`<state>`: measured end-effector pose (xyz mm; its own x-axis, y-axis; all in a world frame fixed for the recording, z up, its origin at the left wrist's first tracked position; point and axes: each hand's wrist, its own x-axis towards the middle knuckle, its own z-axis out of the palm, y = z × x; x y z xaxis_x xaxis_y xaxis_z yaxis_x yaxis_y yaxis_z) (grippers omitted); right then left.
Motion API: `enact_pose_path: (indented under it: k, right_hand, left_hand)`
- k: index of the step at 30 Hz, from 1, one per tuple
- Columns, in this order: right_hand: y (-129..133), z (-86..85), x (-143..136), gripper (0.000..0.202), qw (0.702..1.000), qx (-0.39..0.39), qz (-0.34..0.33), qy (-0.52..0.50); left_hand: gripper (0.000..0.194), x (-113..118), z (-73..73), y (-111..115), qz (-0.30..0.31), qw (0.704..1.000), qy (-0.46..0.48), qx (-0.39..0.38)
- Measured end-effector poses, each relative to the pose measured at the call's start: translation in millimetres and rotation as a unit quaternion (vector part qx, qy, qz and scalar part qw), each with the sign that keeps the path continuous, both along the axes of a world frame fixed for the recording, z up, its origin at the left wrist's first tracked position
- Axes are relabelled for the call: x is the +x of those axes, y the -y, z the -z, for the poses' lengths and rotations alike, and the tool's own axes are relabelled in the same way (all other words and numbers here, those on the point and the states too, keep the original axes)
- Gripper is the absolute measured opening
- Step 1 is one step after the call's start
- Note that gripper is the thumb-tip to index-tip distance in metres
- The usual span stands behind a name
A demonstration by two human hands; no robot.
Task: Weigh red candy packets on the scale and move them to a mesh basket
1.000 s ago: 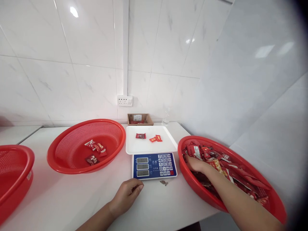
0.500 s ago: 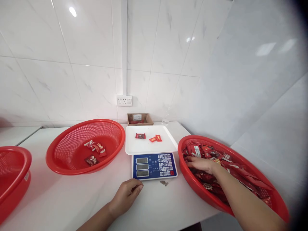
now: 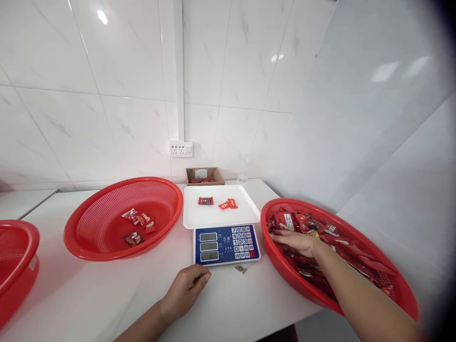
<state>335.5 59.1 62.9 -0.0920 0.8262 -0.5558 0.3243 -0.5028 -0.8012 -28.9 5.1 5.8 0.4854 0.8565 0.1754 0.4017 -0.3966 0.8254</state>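
Observation:
My right hand (image 3: 296,243) reaches into the red basket (image 3: 265,223) on the right, fingers stretched out over a heap of red snack packets (image 3: 351,254). Some fingertips are hidden among the packets. My left hand (image 3: 185,289) rests on the table with its fingers curled in, by the front left corner of the digital scale (image 3: 226,259). Nothing shows in it. On the scale's white tray (image 3: 199,217) lie a dark red packet (image 3: 205,201) and two small bright red packets (image 3: 228,204), which touch each other.
Left of the scale stands another red basket (image 3: 89,223) with several packets inside. A third red basket (image 3: 21,266) is cut off at the left edge. Behind the tray are a cardboard box (image 3: 205,176) and a clear bottle (image 3: 242,173). A small wrapper (image 3: 241,269) lies before the scale.
The view has shifted slightly, moving the scene a little left. My right hand stays among the packets, its fingers slightly more stretched. My left hand has kept its place by the scale.

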Motion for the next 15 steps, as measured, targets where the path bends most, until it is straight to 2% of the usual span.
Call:
enact_pose_path:
  k: [6, 15]
  right_hand:
    - [3, -7.0, -6, 0.048, 0.998, -0.004, 0.004, -0.056]
    - [-8, -11.0, -5, 0.037, 0.992, 0.055, 0.102, -0.047]
  left_hand:
    - [0.027, 0, -0.6, 0, -0.006, 1.000, 0.000, -0.001]
    - [0.028, 0, -2.3, 0, -0.006, 1.000, 0.000, -0.005]
